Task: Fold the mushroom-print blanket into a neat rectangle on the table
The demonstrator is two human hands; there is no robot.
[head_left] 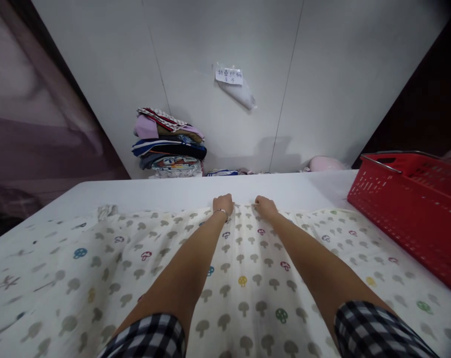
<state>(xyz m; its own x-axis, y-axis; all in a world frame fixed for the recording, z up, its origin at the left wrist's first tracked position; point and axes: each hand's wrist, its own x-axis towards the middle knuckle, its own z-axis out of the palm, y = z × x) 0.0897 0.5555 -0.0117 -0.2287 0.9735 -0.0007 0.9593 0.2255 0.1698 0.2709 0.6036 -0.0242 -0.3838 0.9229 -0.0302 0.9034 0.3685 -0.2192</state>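
A white cloth printed with grey and coloured mushrooms (253, 293) lies spread over the table, with folds running lengthwise between my arms. Both arms reach out to its far edge. My left hand (223, 205), with a thin bracelet at the wrist, is closed on that edge near the middle. A short way to the right, my right hand (266, 206) pinches the same edge. The fingertips of both hands are partly hidden. The cloth's left part looks wrinkled, and a small bunched bit (107, 212) sticks up at its far left corner.
A red plastic basket (407, 209) with a metal handle stands on the right side of the white table (165, 191). Behind the far edge, a stack of folded clothes (169, 144) rests against the wall. A paper note (228, 76) is taped above, and a pink item (325, 164) lies at back right.
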